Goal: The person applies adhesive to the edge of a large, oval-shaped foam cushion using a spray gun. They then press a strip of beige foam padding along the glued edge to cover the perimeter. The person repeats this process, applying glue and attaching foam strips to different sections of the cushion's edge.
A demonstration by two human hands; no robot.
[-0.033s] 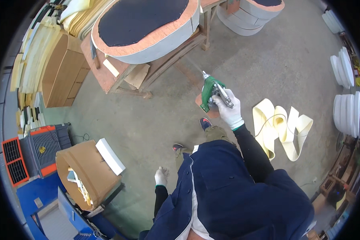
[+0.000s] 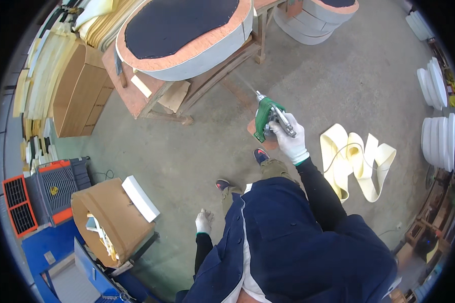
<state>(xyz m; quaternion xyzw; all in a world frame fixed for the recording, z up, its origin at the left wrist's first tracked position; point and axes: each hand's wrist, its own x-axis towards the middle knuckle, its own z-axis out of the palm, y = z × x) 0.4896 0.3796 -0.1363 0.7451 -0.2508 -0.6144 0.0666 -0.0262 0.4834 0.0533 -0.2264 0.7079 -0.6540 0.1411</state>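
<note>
2 grey-sided forms with black tops stood ahead of the person: the near form [image 2: 184,70] on a wooden counter [image 2: 131,101], the far form [image 2: 308,28] off to its right. A dark-headed tool [image 2: 120,73] and a pale strip [image 2: 141,86] lay on the counter's left end. Cream foam [image 2: 333,156] sprawled in loops on the grey concrete floor [image 2: 349,91]; foam sheets [image 2: 48,65] were stacked along the left beside a tall carton [image 2: 78,91]. A white block [image 2: 139,198] rested on a cardboard box [image 2: 108,217]. The blue cabinet [image 2: 40,240] bore a pale label [image 2: 49,257] — too small to read — and the grey-and-orange machine [image 2: 65,179] a yellow mark [image 2: 54,190], equally unclear.

The right forearm reached forward, its white-gloved right grip [image 2: 290,139] wrapped around a green-and-silver spray gun [image 2: 262,118] — held above the floor, nozzle toward the counter. The left grip [image 2: 204,222], gloved too, hung low beside the body; whether its fingers were spread or pressed together, I could not tell.
</note>
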